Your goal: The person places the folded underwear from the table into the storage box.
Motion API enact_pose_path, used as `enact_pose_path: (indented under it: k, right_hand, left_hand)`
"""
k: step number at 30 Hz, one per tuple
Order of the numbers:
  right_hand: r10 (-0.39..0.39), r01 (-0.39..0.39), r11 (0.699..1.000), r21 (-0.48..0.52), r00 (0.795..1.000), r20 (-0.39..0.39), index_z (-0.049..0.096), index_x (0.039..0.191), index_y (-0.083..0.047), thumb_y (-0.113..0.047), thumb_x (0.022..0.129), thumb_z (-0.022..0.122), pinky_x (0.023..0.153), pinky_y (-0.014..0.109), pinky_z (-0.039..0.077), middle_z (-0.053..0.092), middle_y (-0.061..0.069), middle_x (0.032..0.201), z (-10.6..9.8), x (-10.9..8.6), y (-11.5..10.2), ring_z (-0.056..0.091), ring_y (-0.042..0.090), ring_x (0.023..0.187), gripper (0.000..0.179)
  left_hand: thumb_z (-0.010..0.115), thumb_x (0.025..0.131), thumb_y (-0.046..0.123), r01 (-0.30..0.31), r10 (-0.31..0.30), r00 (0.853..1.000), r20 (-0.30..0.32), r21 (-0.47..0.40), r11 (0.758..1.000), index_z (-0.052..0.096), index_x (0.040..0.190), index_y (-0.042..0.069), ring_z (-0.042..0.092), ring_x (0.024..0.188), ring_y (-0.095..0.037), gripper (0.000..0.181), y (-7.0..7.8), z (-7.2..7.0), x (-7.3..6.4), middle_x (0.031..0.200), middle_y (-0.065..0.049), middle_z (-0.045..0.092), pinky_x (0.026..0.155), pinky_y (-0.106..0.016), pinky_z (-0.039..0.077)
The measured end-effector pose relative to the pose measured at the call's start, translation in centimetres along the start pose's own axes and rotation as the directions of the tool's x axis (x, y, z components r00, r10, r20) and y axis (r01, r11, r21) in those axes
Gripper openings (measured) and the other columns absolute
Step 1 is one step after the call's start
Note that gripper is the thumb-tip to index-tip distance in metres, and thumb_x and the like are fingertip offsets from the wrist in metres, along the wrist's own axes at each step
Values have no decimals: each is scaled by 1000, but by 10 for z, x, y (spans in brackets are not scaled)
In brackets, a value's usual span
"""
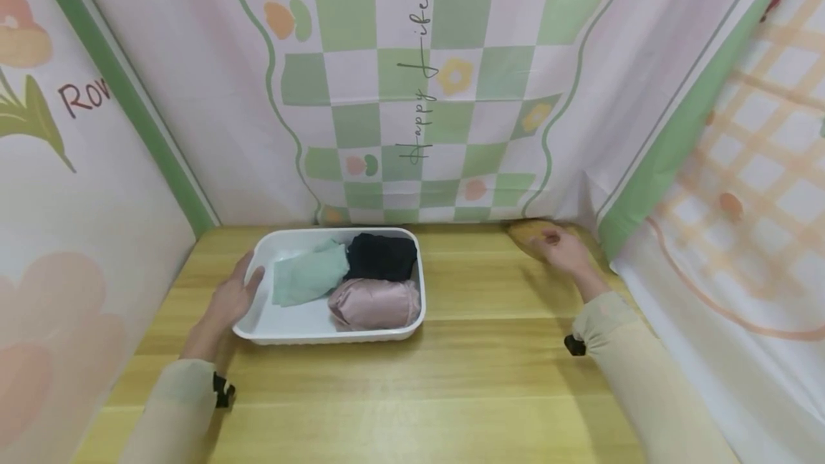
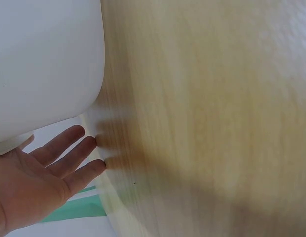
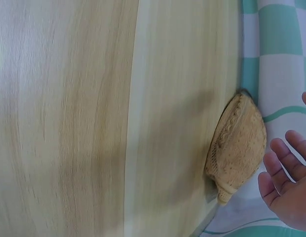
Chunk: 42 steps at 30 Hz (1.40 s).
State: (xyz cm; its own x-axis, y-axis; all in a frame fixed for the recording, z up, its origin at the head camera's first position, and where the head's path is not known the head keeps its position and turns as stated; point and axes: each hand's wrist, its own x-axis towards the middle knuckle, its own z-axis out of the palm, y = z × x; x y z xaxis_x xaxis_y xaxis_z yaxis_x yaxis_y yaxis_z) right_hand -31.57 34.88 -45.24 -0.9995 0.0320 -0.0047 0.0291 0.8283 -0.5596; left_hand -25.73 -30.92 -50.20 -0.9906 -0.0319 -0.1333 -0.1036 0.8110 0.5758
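Observation:
A white plastic tray sits on the left part of the wooden table. My left hand holds its left rim, thumb over the edge; the left wrist view shows the other fingers stretched out beneath the rim. Inside lie a folded mint-green cloth, a folded black cloth and a rolled pink cloth. At the far right, a tan, shell-shaped object with a carved ridge and a narrow tip lies by the curtain. Beside it my right hand has loosely bent, spread fingers and grips nothing.
The wooden table ends at the back against a green-and-white checked curtain. More printed cloth hangs on the left side and the right side.

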Motion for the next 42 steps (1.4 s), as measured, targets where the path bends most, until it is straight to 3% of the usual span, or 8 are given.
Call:
enact_pose_path:
  k: [10, 18, 24, 38, 42]
  right_hand:
    - [12, -12, 996, -86, 1000, -5, 38, 148, 4, -52, 101, 47, 110, 65, 37, 45, 35, 144, 1, 12, 17, 45, 53, 129, 74]
    - [-13, 3, 991, -131, 997, -72, 45, 141, 7, -45, 100, 53, 108, 65, 37, 51, 34, 138, 1, 19, 29, 47, 53, 125, 67]
    - [-22, 12, 990, -142, 997, -70, 46, 140, 8, -45, 99, 55, 107, 65, 37, 49, 34, 137, 2, 24, 32, 45, 53, 126, 68]
    - [15, -15, 983, -185, 1000, 3, 22, 151, 13, -49, 92, 62, 115, 69, 26, 29, 44, 147, 4, 36, 43, 29, 60, 135, 94]
    - [-1, -4, 982, -189, 1000, -30, 35, 146, 11, -44, 87, 69, 113, 66, 32, 40, 40, 143, 6, 38, 45, 39, 57, 130, 88]
  left_hand:
    - [14, 104, 62, 5, -5, 1000, 0, -2, 1000, -7, 161, 16, 30, 138, -62, 76, 3, -1, 1, 160, -34, 19, 110, -74, 31]
    - [13, 103, 63, 21, -21, 1000, 15, 2, 1000, -11, 160, 20, 26, 139, -63, 75, 3, -1, -1, 160, -34, 18, 111, -75, 28]
    - [14, 104, 60, 10, -10, 1000, 5, 7, 1000, -7, 161, 16, 29, 138, -63, 75, 1, -1, -2, 159, -35, 21, 111, -73, 31]
    - [13, 102, 65, 6, -6, 1000, -10, 2, 1000, -4, 162, 16, 30, 137, -63, 78, -1, 1, 0, 159, -34, 22, 111, -74, 30]
    - [12, 102, 66, 3, -3, 1000, -16, 1, 1000, -5, 162, 17, 32, 136, -63, 79, -1, 2, 1, 158, -34, 23, 110, -74, 32]
